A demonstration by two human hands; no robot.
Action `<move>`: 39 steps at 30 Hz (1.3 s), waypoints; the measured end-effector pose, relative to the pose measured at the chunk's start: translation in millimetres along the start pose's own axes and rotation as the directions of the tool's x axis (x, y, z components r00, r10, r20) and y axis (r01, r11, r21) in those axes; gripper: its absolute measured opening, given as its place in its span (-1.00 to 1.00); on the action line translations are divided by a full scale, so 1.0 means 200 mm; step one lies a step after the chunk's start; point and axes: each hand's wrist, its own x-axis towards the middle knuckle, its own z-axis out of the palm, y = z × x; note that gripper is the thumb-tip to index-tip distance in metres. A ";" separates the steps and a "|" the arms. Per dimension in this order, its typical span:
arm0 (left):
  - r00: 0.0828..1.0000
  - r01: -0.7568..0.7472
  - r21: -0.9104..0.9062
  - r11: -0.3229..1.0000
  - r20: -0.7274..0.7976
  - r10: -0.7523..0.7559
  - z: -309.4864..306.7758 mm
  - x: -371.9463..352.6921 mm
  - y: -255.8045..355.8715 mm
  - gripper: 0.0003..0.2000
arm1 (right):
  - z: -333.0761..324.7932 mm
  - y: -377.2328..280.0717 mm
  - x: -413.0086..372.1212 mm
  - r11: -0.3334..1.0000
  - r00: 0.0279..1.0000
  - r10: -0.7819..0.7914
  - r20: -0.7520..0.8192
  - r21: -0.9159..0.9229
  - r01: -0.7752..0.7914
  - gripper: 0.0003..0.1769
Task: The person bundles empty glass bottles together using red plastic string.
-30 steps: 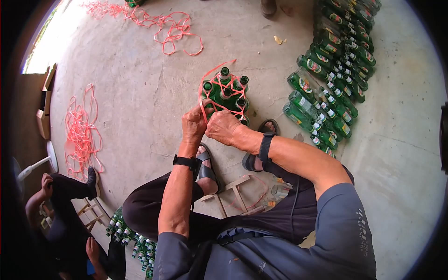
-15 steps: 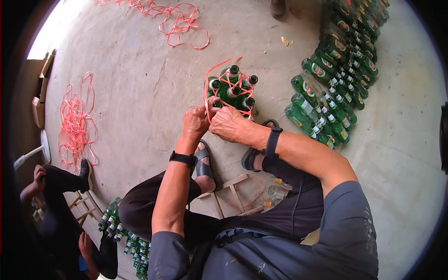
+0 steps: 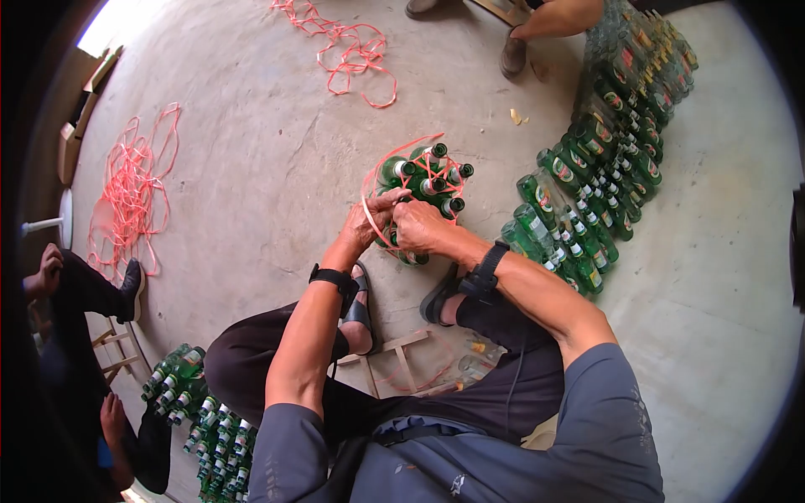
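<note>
On the concrete floor (image 3: 251, 168), right in front of our feet, stands the bundle of bottles (image 3: 428, 180): green glass, necks up, packed tight, with pink strap (image 3: 375, 178) criss-crossed over the caps. Our left hand (image 3: 369, 222) is at the near-left edge of the bundle, fist closed around a run of that strap. Our right hand (image 3: 419, 228) sits just beside it at the bundle's near edge. Its fingers are curled in and pinching the strap too, as far as we can tell, since the fingertips are hidden.

Handling-wise, we'd guess the bundle is heavy and unforgiving. It's glass against glass over concrete, so a tip or a knock could chip something. The bottles look smooth and slippery, and one neck wouldn't carry the lot. The strap is thin, flat and floppy, and probably bites the fingers under load. Best hold, we reckon, is both hands low on the outer bottles. Right of the bundle lie rows of loose bottles (image 3: 587, 184), and well to its left is a heap of spare strap (image 3: 126, 189).
</note>
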 end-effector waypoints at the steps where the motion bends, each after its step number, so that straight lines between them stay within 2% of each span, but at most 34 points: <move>1: 0.996 0.092 -0.022 0.996 0.015 -0.091 -0.01 -0.01 0.13 -0.64 | 0.04 0.01 0.02 0.990 0.994 0.102 -0.038 0.103 -0.098 -0.78; 2: 0.983 0.181 -0.041 0.983 0.030 -0.180 -0.02 -0.01 0.21 -0.67 | 0.08 0.01 0.04 0.980 0.984 0.119 -0.135 0.178 -0.094 -0.72; 3: 0.984 0.177 -0.044 0.983 0.024 -0.176 -0.02 0.00 0.17 -0.67 | 0.08 -0.01 0.03 0.981 0.984 0.115 -0.135 0.172 -0.091 -0.72; 5: 0.999 0.044 -0.090 0.995 -0.003 -0.045 -0.01 0.01 0.06 -0.68 | 0.08 -0.06 0.02 0.969 0.974 0.152 -0.170 0.220 -0.113 -0.70; 6: 0.993 0.107 -0.121 0.987 -0.034 -0.112 0.00 0.00 0.06 -0.68 | 0.10 -0.06 0.04 0.933 0.942 0.242 -0.230 0.321 -0.161 -0.72; 7: 0.993 0.106 -0.125 0.987 -0.035 -0.111 0.01 -0.02 0.03 -0.68 | 0.15 -0.05 0.06 0.934 0.943 0.242 -0.229 0.318 -0.163 -0.72; 9: 0.982 0.186 -0.046 0.982 -0.033 -0.187 0.00 -0.04 0.01 -0.67 | 0.22 -0.07 0.10 0.910 0.837 0.239 -0.493 0.413 -0.016 -0.73; 10: 0.999 0.034 0.044 0.998 -0.032 -0.033 -0.01 -0.06 0.04 -0.66 | 0.25 -0.09 0.13 0.898 0.805 0.298 -0.514 0.436 -0.054 -0.78; 11: 0.999 0.031 0.044 0.999 -0.027 -0.030 0.02 -0.08 0.02 -0.66 | 0.26 -0.09 0.15 0.898 0.801 0.302 -0.517 0.437 -0.057 -0.78; 13: 0.982 -0.108 -0.082 0.991 -0.166 0.093 0.06 -0.09 -0.08 -0.67 | 0.17 -0.18 0.14 0.887 0.809 0.405 -0.425 0.399 -0.234 -0.75; 14: 0.967 -0.199 -0.005 0.980 -0.166 0.196 0.06 -0.11 -0.09 -0.71 | 0.08 -0.25 0.12 0.876 0.859 0.436 -0.268 0.346 -0.337 -0.78; 15: 0.967 -0.201 -0.004 0.979 -0.158 0.198 0.07 -0.13 -0.11 -0.71 | 0.06 -0.26 0.13 0.873 0.855 0.441 -0.272 0.350 -0.339 -0.78; 17: 0.984 -0.051 0.014 0.999 -0.170 0.053 0.08 -0.16 -0.14 -0.72 | 0.02 -0.26 0.17 0.889 0.900 0.391 -0.194 0.333 -0.315 -0.78; 18: 0.985 -0.048 0.015 0.999 -0.163 0.050 0.08 -0.16 -0.17 -0.72 | 0.01 -0.25 0.19 0.882 0.912 0.393 -0.121 0.332 -0.336 -0.77; 19: 0.938 -0.168 0.431 0.887 -0.206 0.277 0.08 -0.17 -0.21 -0.71 | 0.00 -0.24 0.21 0.878 0.911 0.396 -0.117 0.338 -0.339 -0.77; 20: 0.858 -0.213 0.771 0.601 -0.147 0.492 0.09 -0.18 -0.25 -0.70 | -0.01 -0.23 0.23 0.865 0.911 0.404 -0.083 0.359 -0.351 -0.77; 21: 0.863 -0.210 0.769 0.603 -0.144 0.485 0.11 -0.19 -0.21 -0.70 | -0.01 -0.21 0.25 0.850 0.911 0.411 -0.046 0.381 -0.364 -0.77; 22: 0.922 -0.099 0.083 0.992 -0.366 0.123 0.13 -0.19 -0.11 -0.69 | -0.02 -0.21 0.27 0.848 0.907 0.420 -0.024 0.365 -0.383 -0.76; 23: 0.920 0.053 -0.658 0.751 -0.260 -0.292 0.15 -0.18 -0.05 -0.67 | -0.02 -0.20 0.28 0.847 0.908 0.419 -0.021 0.369 -0.382 -0.76; 25: 0.914 0.021 -0.654 0.756 -0.295 -0.280 0.18 -0.17 -0.04 -0.66 | -0.04 -0.22 0.27 0.881 0.923 0.381 -0.057 0.323 -0.344 -0.75; 27: 0.847 -0.082 -0.750 0.657 -0.400 -0.350 0.22 -0.17 -0.03 -0.64 | -0.02 -0.22 0.29 0.899 0.933 0.350 -0.081 0.310 -0.310 -0.75; 30: 0.797 -0.127 -0.781 0.612 -0.447 -0.406 0.25 -0.17 -0.07 -0.63 | 0.01 -0.22 0.29 0.925 0.949 0.291 -0.124 0.290 -0.245 -0.78; 33: 0.808 -0.201 -0.800 0.565 -0.461 -0.365 0.26 -0.14 -0.11 -0.63 | 0.03 -0.21 0.28 0.937 0.955 0.259 -0.145 0.280 -0.211 -0.80; 34: 0.810 -0.199 -0.798 0.569 -0.460 -0.362 0.26 -0.14 -0.10 -0.63 | 0.03 -0.20 0.28 0.940 0.955 0.256 -0.153 0.270 -0.208 -0.80; 35: 0.778 -0.148 -0.763 0.629 -0.483 -0.402 0.26 -0.15 -0.09 -0.66 | 0.06 -0.17 0.29 0.939 0.954 0.257 -0.154 0.275 -0.208 -0.80; 37: 0.738 -0.093 -0.724 0.683 -0.511 -0.441 0.25 -0.16 0.00 -0.68 | 0.11 -0.08 0.29 0.965 0.972 0.058 -0.229 0.261 0.004 -0.80; 39: 0.649 -0.046 -0.730 0.682 -0.541 -0.535 0.27 -0.14 0.10 -0.83 | 0.08 -0.06 0.20 0.956 0.959 0.068 -0.274 0.294 0.017 -0.79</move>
